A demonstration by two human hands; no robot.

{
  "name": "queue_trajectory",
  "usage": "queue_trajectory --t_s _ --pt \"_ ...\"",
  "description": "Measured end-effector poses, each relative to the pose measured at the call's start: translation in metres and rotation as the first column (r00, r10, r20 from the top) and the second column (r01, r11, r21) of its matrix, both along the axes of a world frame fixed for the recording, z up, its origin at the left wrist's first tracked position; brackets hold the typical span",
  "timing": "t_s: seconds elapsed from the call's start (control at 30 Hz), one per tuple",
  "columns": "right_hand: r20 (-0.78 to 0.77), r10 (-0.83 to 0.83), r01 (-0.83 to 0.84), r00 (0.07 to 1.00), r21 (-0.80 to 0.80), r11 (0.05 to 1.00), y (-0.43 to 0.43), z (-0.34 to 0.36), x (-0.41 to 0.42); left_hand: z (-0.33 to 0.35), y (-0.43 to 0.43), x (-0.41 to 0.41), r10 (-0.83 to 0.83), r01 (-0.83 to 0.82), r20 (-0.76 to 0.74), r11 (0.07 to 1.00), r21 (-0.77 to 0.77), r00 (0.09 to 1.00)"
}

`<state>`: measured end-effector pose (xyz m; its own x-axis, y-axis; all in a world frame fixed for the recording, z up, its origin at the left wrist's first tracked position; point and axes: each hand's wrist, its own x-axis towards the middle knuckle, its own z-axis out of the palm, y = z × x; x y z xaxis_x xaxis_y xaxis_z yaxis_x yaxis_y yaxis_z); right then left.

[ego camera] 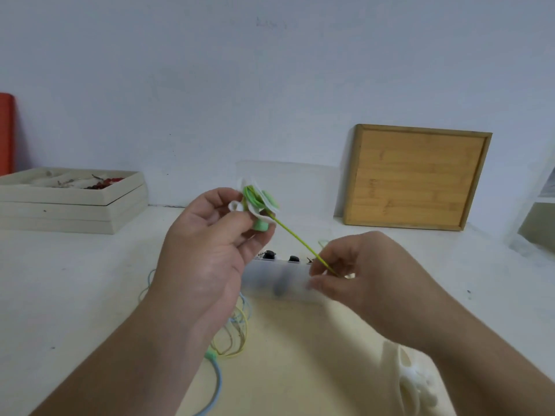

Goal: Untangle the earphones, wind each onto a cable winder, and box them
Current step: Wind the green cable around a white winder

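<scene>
My left hand (210,244) holds up a white and green cable winder (259,205) with green earphone cable coiled on it. A taut stretch of the green cable (300,240) runs down and right from the winder to my right hand (360,271), which pinches it between thumb and fingers. Behind my hands lies a translucent plastic box (279,280) with dark items inside. Under my left forearm a tangle of blue and yellow earphone cables (234,334) lies on the table. A second white winder (417,382) sits at the lower right.
A cream mat (300,355) covers the table in front of me. A stacked beige jewellery tray (69,202) stands at the left, a bamboo tray (414,178) leans on the wall at the right, and an orange object (6,133) shows at the far left edge.
</scene>
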<state>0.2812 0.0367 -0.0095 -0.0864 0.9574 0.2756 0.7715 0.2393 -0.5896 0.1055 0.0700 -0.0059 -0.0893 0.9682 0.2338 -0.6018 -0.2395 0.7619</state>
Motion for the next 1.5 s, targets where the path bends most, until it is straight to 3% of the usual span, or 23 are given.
queue_trajectory --t_s 0.13,0.27,0.43,0.53,0.6,0.67,0.77,0.83,0.9,1.0,1.07,1.2,1.37,1.5 --pt "0.044 -0.112 0.115 0.993 -0.073 0.991 -0.003 0.016 0.019 0.004 0.006 -0.012 0.070 -0.058 0.166 0.995 -0.077 0.984" --pt "0.135 -0.239 0.264 0.962 -0.216 0.940 0.004 0.015 0.039 0.003 0.012 -0.022 0.156 -0.134 0.202 0.984 -0.119 0.967" --pt "-0.166 -0.474 0.440 0.865 -0.206 0.874 0.011 0.017 0.056 0.002 0.015 -0.025 0.182 -0.157 0.209 0.979 -0.129 0.961" --pt "-0.234 -0.539 0.511 0.809 -0.172 0.842 0.013 0.016 0.071 0.001 0.015 -0.024 0.193 -0.163 0.217 0.975 -0.148 0.957" --pt "-0.090 -0.590 0.571 0.803 -0.169 0.803 0.015 0.012 0.078 -0.001 0.017 -0.026 0.230 -0.197 0.216 0.966 -0.167 0.949" --pt "0.114 -0.665 0.674 0.738 -0.087 0.734 0.016 0.010 0.079 -0.004 0.019 -0.030 0.263 -0.231 0.202 0.958 -0.169 0.943" --pt "0.237 -0.717 0.734 0.656 0.021 0.678 0.014 0.013 0.075 -0.006 0.020 -0.030 0.273 -0.255 0.119 0.956 -0.143 0.955" --pt "0.362 -0.605 0.648 0.709 0.004 0.762 0.013 0.014 0.069 -0.007 0.017 -0.024 0.257 -0.251 0.046 0.961 -0.117 0.965" --pt "0.385 -0.418 0.466 0.823 -0.038 0.884 0.011 0.012 0.062 -0.008 0.013 -0.016 0.246 -0.249 -0.049 0.966 -0.076 0.968" --pt "0.093 -0.111 0.104 0.989 0.081 0.991 0.005 0.013 0.038 -0.010 0.007 -0.007 0.213 -0.218 -0.164 0.976 -0.015 0.963" --pt "-0.071 0.064 -0.052 0.995 0.163 0.985 0.002 0.009 0.021 -0.011 0.004 -0.001 0.179 -0.180 -0.208 0.984 0.012 0.962" --pt "-0.235 0.284 -0.305 0.930 -0.055 0.951 -0.001 -0.003 -0.005 -0.013 -0.002 0.007 0.129 -0.118 -0.274 0.991 0.059 0.953" --pt "-0.295 0.200 -0.218 0.934 -0.030 0.975 -0.003 0.001 -0.005 -0.015 -0.007 0.008 0.234 -0.182 -0.440 0.971 0.157 0.867" --pt "-0.336 0.237 -0.267 0.912 -0.044 0.963 -0.008 0.008 -0.001 -0.014 -0.015 0.009 0.382 -0.223 -0.598 0.919 0.325 0.705"
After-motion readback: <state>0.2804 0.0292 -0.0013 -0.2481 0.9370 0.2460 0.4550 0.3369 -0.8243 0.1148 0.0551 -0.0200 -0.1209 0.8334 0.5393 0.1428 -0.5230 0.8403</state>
